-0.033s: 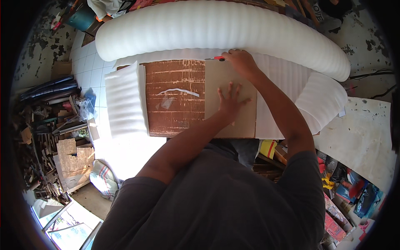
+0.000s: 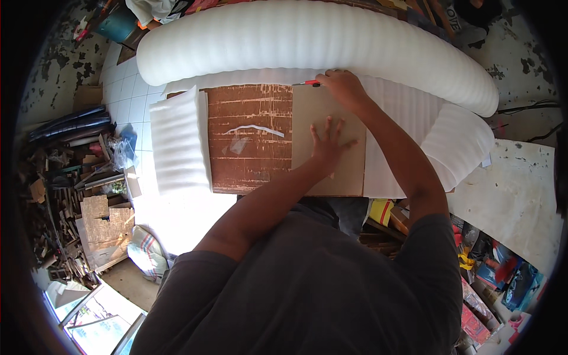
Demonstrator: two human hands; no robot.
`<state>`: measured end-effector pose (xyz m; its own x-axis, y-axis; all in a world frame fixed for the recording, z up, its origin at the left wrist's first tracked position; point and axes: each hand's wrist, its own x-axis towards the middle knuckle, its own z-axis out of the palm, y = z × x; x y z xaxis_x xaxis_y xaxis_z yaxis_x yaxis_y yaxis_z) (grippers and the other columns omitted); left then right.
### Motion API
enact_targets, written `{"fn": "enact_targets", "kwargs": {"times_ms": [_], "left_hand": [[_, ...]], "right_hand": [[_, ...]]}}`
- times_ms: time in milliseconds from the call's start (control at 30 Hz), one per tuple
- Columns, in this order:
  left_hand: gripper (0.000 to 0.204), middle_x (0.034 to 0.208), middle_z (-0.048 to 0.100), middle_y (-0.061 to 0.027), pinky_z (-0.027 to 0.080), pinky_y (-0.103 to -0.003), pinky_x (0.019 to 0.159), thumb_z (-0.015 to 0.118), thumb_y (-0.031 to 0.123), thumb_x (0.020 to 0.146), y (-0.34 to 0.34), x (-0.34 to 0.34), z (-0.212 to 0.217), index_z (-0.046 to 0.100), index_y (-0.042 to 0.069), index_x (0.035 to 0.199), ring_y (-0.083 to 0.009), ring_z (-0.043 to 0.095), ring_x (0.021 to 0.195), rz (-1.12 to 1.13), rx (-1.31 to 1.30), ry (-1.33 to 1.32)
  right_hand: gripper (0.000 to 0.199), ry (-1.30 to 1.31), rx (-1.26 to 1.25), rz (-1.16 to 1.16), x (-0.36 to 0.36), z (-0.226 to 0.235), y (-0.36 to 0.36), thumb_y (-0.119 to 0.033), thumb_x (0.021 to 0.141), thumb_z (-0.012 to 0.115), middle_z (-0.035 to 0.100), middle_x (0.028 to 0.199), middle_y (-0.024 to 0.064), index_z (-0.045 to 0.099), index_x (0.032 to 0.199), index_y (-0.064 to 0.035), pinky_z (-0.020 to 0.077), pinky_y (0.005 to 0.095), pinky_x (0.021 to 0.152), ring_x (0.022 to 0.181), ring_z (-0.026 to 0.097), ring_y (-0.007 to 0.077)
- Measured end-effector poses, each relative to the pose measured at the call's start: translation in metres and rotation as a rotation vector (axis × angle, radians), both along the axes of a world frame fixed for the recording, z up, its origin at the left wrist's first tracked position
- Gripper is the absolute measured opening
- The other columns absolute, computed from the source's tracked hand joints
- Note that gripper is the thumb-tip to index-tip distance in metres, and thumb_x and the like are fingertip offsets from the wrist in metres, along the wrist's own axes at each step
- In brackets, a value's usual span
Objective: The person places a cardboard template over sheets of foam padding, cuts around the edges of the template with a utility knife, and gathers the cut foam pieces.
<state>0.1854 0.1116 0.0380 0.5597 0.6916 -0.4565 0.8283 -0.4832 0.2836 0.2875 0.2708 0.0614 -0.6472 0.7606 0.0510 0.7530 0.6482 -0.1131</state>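
Observation:
A flat brown cardboard panel lies on white foam sheet, beside a darker brown panel with a torn, scuffed face. My left hand presses flat on the lighter panel, fingers spread. At the panel's far edge, my right hand is closed around a small red-handled tool, its tip pointing left along the edge. I cannot tell whether it is a cutter or a marker.
A big roll of white foam lies across the far side and curls down at the right. A cut foam piece lies left of the panels. Scrap wood is piled at the left, and bright clutter at the right.

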Motion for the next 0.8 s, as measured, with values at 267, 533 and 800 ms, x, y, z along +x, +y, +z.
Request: {"fn": "enact_targets", "kwargs": {"times_ms": [267, 533, 800], "left_hand": [[0.136, 0.172, -0.012, -0.0179, 0.013, -0.086, 0.109, 0.101, 0.034, 0.048, -0.001, -0.002, 0.000, 0.026, 0.051, 0.160, -0.0515, -0.013, 0.155, 0.021, -0.024, -0.003], [0.136, 0.172, -0.013, -0.0182, 0.014, -0.087, 0.108, 0.101, 0.035, 0.047, -0.001, -0.001, -0.003, 0.026, 0.051, 0.159, -0.0520, -0.013, 0.155, 0.013, 0.008, -0.022], [0.134, 0.172, -0.012, -0.0180, 0.014, -0.087, 0.108, 0.101, 0.033, 0.047, -0.001, -0.001, 0.000, 0.028, 0.050, 0.159, -0.0519, -0.012, 0.155, 0.016, -0.010, -0.015]], "right_hand": [[0.020, -0.099, -0.003, 0.064, -0.007, 0.000, 0.013, -0.008, 0.090, 0.061, 0.070, 0.095, 0.0060, 0.068, 0.107, -0.0145, 0.0562, 0.0434, 0.081, 0.096, 0.071, 0.0276], [0.021, -0.105, -0.007, 0.048, -0.005, -0.003, 0.015, -0.010, 0.093, 0.057, 0.070, 0.099, 0.0054, 0.067, 0.111, -0.0156, 0.0551, 0.0445, 0.083, 0.098, 0.071, 0.0270], [0.023, -0.090, -0.015, 0.045, -0.007, -0.002, 0.014, -0.007, 0.091, 0.057, 0.070, 0.098, 0.0068, 0.067, 0.111, -0.0137, 0.0558, 0.0443, 0.083, 0.096, 0.071, 0.0284]]}}
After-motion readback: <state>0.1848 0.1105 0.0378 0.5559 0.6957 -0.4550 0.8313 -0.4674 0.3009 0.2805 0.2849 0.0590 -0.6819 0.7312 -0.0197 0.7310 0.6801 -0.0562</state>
